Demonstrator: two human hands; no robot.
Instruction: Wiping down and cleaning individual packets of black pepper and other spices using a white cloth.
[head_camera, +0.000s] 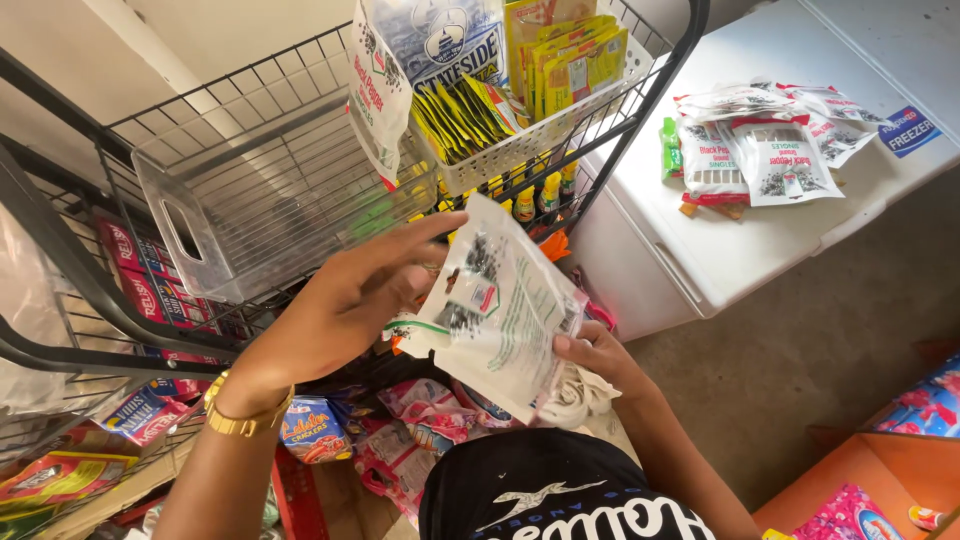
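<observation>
Small shop, grocery type: wire rack (90, 290) holding bins of sachets (470, 110), white chest freezer (720, 250) topped with spice packets (770, 150), snack packs (315, 430) stacked on lower shelves.
</observation>
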